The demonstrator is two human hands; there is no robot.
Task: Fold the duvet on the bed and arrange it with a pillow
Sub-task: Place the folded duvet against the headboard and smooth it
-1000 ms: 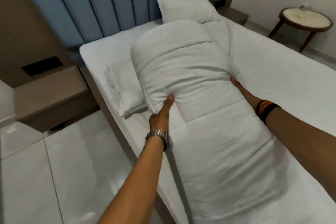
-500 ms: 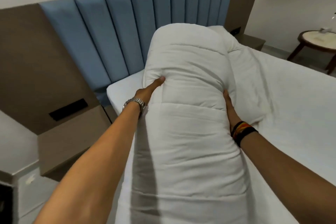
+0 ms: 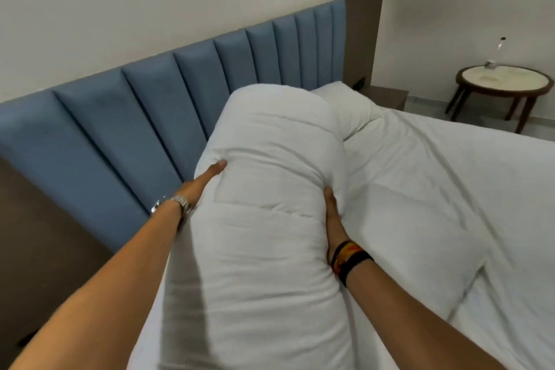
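Observation:
A long white folded duvet [image 3: 264, 219] fills the middle of the view, its far end raised toward the headboard. My left hand [image 3: 207, 177] grips its left side, thumb on top and fingers hidden underneath. On the opposite side, my right hand [image 3: 332, 213] presses against the duvet with its fingers tucked under the fold. A white pillow [image 3: 351, 108] peeks out behind the duvet's far end, near the headboard. Both lie on the bed [image 3: 450, 189], which has a white sheet.
A blue padded headboard [image 3: 150, 117] with brown side panels runs along the wall. A round side table [image 3: 504, 84] with a small object on it stands at the far right. A low brown bedside unit [image 3: 387, 96] sits behind the pillow.
Both hands have lifted the duvet's far end up off the bed and carried it toward the headboard. The flat pillow at the left is hidden from view now.

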